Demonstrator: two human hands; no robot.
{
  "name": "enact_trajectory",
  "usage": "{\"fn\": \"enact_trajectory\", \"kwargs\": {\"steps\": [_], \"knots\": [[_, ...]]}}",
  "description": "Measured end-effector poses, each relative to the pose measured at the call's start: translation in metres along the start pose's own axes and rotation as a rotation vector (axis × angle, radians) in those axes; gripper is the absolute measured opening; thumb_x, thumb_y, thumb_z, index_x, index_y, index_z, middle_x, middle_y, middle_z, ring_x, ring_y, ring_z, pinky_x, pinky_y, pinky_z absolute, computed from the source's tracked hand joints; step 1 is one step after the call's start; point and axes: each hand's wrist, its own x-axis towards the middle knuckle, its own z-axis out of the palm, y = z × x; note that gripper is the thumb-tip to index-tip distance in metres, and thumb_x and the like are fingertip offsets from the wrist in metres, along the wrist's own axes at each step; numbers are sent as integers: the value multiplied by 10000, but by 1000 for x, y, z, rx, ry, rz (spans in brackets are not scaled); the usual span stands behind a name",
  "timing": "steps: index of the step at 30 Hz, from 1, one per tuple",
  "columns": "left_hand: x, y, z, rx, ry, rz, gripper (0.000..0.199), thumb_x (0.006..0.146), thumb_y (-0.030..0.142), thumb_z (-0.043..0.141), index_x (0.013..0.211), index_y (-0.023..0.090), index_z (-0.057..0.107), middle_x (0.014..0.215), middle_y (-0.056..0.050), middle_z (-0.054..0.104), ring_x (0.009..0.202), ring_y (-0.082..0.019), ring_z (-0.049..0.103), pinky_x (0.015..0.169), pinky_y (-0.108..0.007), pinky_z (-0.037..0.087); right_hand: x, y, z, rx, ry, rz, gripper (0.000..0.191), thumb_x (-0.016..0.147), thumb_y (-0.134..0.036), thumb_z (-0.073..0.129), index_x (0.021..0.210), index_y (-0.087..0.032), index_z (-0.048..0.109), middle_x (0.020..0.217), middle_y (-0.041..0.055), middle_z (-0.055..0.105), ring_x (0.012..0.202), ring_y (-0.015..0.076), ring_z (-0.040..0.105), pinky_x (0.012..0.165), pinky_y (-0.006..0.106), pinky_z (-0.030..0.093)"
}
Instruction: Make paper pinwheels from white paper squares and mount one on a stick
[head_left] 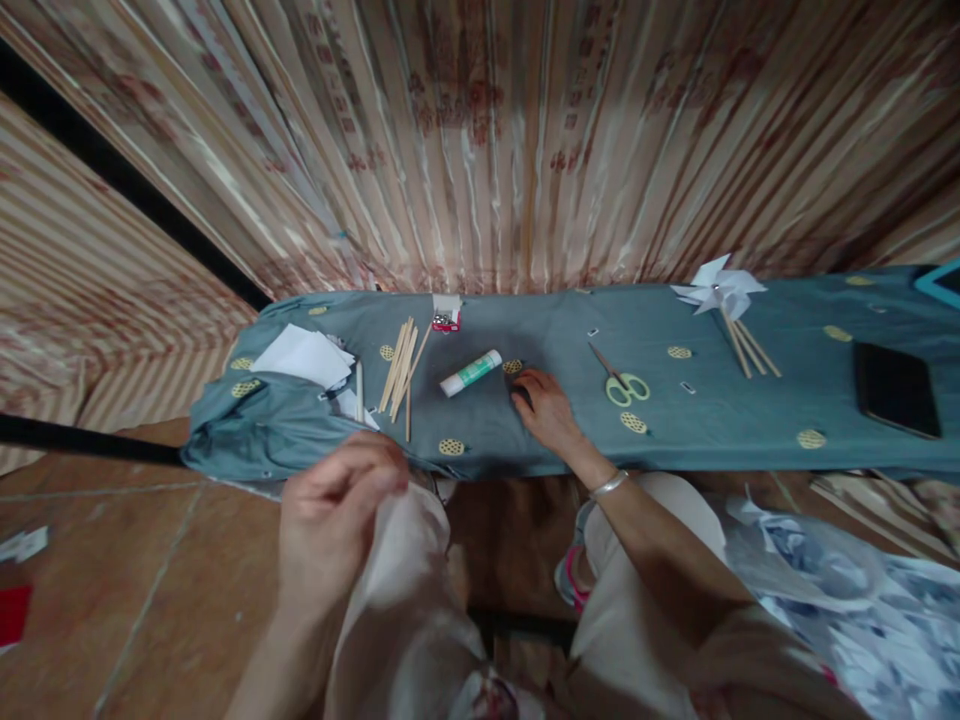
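My right hand rests on the cloth-covered table with its fingers apart, right of a glue stick. Nothing shows in it. My left hand is raised over my lap near the front edge, fingers curled together; what they hold, if anything, cannot be made out. Left of the glue stick lie several wooden sticks, and behind them an open small red box of metal pins. White paper sheets are stacked at the left. Scissors with green handles lie right of my right hand.
White paper pinwheels on sticks lie at the right, beside a black phone-like object. A blue-edged object sits at the far right. Behind the green cloth hangs a striped curtain. A plastic bag is at lower right.
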Motion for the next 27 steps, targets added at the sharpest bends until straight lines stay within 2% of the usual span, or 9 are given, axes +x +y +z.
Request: {"fn": "enact_trajectory", "kwargs": {"steps": [2,5,7,9,11,13,17,24,27], "knots": [[33,-21,-14,122,94,92,298,712,447,782,566,214,668,566,-1,582,581,-143,515,601,-280,432,0,2,2,11,13,-9,216,930,-226,503,1065,-161,659,1197,156,668,1122,293,598,1042,464,459],[83,-56,-47,379,207,158,305,678,455,744,573,191,634,573,4,595,581,-145,522,632,-288,467,0,5,4,31,34,-22,211,927,-232,504,1056,-166,658,1190,163,667,1098,305,602,1016,490,476],[110,-78,-71,559,253,196,276,690,451,706,620,191,644,648,-14,637,670,-180,583,746,-331,511,0,6,5,38,44,-33,208,927,-232,501,1051,-174,656,1177,163,669,1089,309,606,1004,503,481],[130,-95,-89,771,201,251,208,722,403,688,721,195,682,849,-64,716,913,-248,649,945,-400,494,1,6,5,36,53,-41,201,925,-230,501,1043,-177,655,1163,160,674,1078,311,609,1001,508,481],[144,-106,-100,970,114,281,189,715,333,708,851,201,703,1062,-106,726,1110,-306,618,1059,-464,436,0,6,5,31,59,-46,196,924,-228,504,1039,-178,655,1161,160,676,1078,313,610,1002,509,480],[154,-113,-106,1103,39,275,293,700,276,706,976,180,704,1177,-143,698,1183,-339,589,1080,-479,427,0,6,4,26,60,-49,194,922,-227,510,1038,-173,656,1163,164,677,1083,315,610,1002,508,481],[163,-118,-112,1241,-50,244,376,742,246,628,1095,133,691,1217,-175,676,1188,-344,597,1065,-450,448,1,5,2,24,44,-47,189,914,-219,525,1028,-159,663,1156,167,680,1073,312,613,998,498,491],[165,-112,-116,1322,-107,213,282,812,264,545,1001,145,716,1184,-167,703,1119,-333,637,1017,-434,476,3,3,1,41,41,-26,187,914,-219,514,1017,-176,664,1152,156,678,1057,307,606,1007,504,479],[164,-105,-112,1306,-84,118,294,849,277,520,1011,145,728,1191,-148,718,1123,-309,648,1009,-390,470,3,2,1,31,40,-29,187,915,-214,512,1017,-171,662,1154,158,679,1046,309,604,995,502,483]]}}
